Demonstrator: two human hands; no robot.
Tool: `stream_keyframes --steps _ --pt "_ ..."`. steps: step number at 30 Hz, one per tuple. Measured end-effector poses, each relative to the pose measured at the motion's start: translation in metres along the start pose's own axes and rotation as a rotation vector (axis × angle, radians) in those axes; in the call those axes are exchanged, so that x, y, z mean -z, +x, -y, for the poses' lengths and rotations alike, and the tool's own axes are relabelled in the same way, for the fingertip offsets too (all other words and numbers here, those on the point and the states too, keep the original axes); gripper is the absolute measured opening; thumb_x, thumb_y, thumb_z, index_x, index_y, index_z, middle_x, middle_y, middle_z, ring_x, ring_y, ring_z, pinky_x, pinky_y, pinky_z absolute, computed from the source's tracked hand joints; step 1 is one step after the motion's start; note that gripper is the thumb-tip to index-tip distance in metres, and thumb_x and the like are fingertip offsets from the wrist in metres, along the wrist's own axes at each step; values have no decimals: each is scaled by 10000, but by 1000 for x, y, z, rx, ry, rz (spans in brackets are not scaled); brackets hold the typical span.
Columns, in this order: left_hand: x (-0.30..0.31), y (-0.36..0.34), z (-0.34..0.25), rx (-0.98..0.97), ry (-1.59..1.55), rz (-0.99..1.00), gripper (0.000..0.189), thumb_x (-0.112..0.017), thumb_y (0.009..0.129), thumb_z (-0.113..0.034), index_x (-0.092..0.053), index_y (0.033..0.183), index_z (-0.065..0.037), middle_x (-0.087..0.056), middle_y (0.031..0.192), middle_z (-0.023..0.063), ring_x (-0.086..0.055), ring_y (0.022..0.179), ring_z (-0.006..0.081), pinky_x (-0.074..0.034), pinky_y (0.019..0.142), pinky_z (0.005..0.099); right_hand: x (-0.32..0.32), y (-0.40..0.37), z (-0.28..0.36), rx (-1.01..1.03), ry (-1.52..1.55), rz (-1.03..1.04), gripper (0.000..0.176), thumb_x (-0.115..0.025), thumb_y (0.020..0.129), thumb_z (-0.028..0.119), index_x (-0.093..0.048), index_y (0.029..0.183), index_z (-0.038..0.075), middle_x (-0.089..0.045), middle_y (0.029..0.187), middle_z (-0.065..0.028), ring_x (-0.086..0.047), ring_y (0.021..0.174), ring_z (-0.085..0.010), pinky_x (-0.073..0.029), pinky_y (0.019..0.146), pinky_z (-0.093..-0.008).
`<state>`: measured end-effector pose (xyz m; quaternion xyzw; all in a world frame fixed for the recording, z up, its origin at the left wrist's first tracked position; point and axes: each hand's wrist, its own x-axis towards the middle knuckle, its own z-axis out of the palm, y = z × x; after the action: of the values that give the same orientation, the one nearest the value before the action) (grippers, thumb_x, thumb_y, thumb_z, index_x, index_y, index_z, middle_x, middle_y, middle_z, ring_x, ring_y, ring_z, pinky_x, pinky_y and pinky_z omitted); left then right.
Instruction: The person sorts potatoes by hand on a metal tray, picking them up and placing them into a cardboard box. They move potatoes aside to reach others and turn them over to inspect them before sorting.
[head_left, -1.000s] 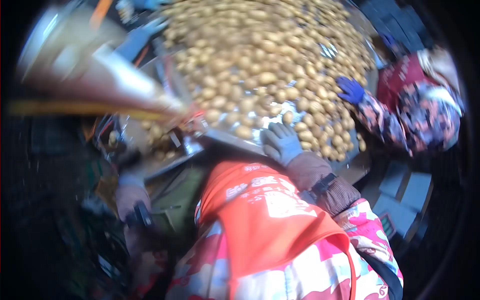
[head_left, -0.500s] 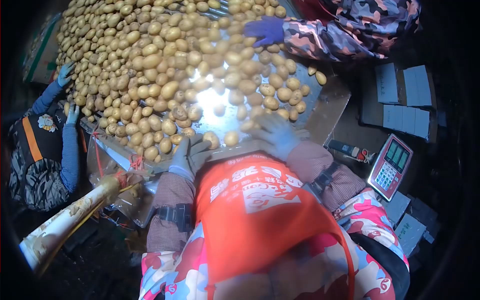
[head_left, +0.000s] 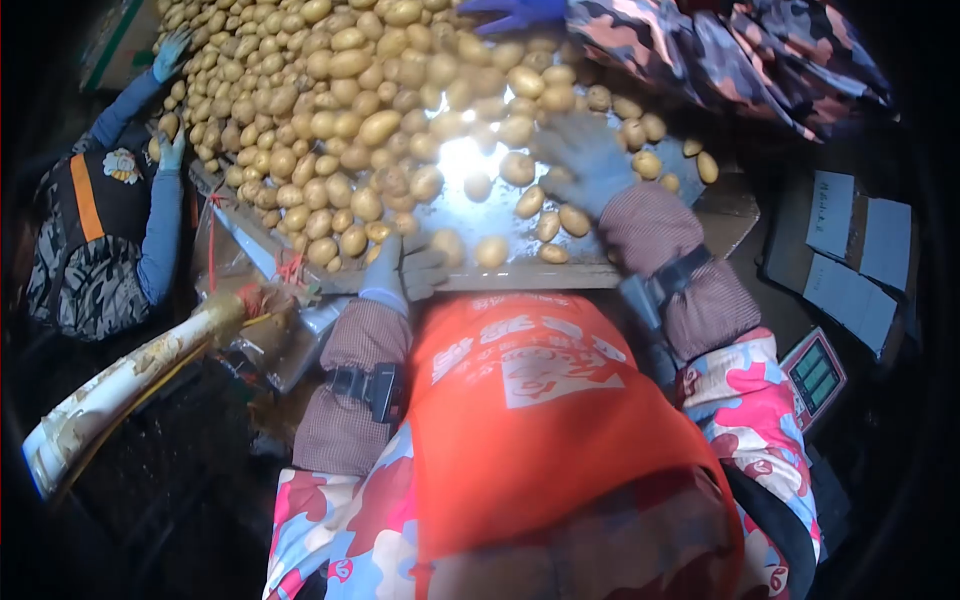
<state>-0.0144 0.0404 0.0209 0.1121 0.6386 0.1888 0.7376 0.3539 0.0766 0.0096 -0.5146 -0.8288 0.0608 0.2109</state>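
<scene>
A large heap of potatoes [head_left: 380,128] covers the far and left side of a metal sorting table [head_left: 440,217]. My left hand [head_left: 412,268], in a grey glove, rests at the near edge with fingers apart, close to a loose potato [head_left: 447,246]. It holds nothing that I can see. My right hand [head_left: 585,160], gloved and blurred by motion, reaches out over the right part of the table with its fingers stretched out. Several potatoes [head_left: 574,220] lie just below it on the bare metal, and others are to its right.
Across the table a co-worker's purple glove [head_left: 515,12] reaches over the heap. At the left another person's gloved hand [head_left: 171,150] is at a potato. A peeling white post [head_left: 140,380] slants at lower left. Boxes [head_left: 850,300] and a scale [head_left: 817,375] stand at right.
My right hand has moved away from the near edge, forward and to the right, and some potatoes near it have shifted. My left hand stays at the edge. The whole view has shifted.
</scene>
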Motion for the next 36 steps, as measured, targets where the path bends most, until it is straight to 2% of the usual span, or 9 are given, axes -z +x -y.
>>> stream_keyframes --steps 6,13,16,21,24,28,30,33,36 --pt "-2 -2 1 -23 -17 -3 667 -341 1042 -605 -619 1310 -63 -733 1048 156 -701 683 260 -539 551 327 32 -43 -70 -90 -174 83 603 -660 859 332 -561 1414 117 -442 1516 -182 -466 1318 -417 -331 1131 -533" --pt "-6 -8 -2 -33 5 -28 652 -333 1048 -593 -630 1291 -66 -743 1021 157 -708 680 270 -538 535 327 69 -129 -53 -560 -449 213 475 -659 810 214 -638 1274 113 -636 1214 -116 -570 1145 -332 -422 967 -521" --pt "-13 -8 -5 -7 -10 -75 650 -330 1048 -594 -630 1289 -71 -743 1030 155 -711 686 271 -533 533 321 64 -51 -3 -339 -257 -99 404 -676 775 159 -671 1177 113 -645 1176 -121 -586 1093 -329 -453 911 -477" --pt "-6 -9 -7 -5 36 5 641 -360 1048 -577 -603 1314 -46 -731 1082 185 -725 795 291 -569 598 360 -19 20 5 -189 -340 37 371 -672 743 124 -696 1113 119 -662 1073 -140 -621 992 -335 -481 860 -464" --pt "-5 1 7 -65 -164 0 638 -403 1042 -565 -590 1328 -26 -703 1167 200 -717 930 321 -595 728 396 -27 42 -1 -355 -239 286 424 -683 785 151 -681 1207 103 -669 972 -172 -636 911 -356 -496 834 -488" --pt "-54 -41 -1 43 -557 329 609 -547 1015 -497 -515 1401 -26 -637 1279 200 -645 1139 338 -547 997 429 32 37 74 -681 727 272 568 -694 873 418 -608 1322 82 -684 1079 -250 -667 987 -423 -534 863 -499" --pt "-80 -58 -13 -22 -586 458 573 -569 1015 -455 -504 1414 -49 -639 1269 185 -635 1151 323 -534 1018 407 5 10 105 -237 683 165 561 -683 886 358 -589 1354 65 -607 1260 -272 -581 1172 -431 -449 1013 -519" --pt "-30 -26 45 -854 548 125 455 -569 1016 -398 -546 1337 -75 -647 1225 137 -634 1116 311 -540 995 391 -8 9 105 102 296 168 467 -647 902 303 -603 1299 62 -547 1385 -201 -533 1211 -397 -387 1089 -482" --pt "74 -34 77 -479 -164 339 292 -561 1012 -335 -598 1153 -81 -658 1134 83 -648 1034 265 -572 903 364 -13 5 39 111 39 89 404 -674 850 246 -638 1207 60 -571 1352 -162 -546 1184 -381 -411 1049 -480"
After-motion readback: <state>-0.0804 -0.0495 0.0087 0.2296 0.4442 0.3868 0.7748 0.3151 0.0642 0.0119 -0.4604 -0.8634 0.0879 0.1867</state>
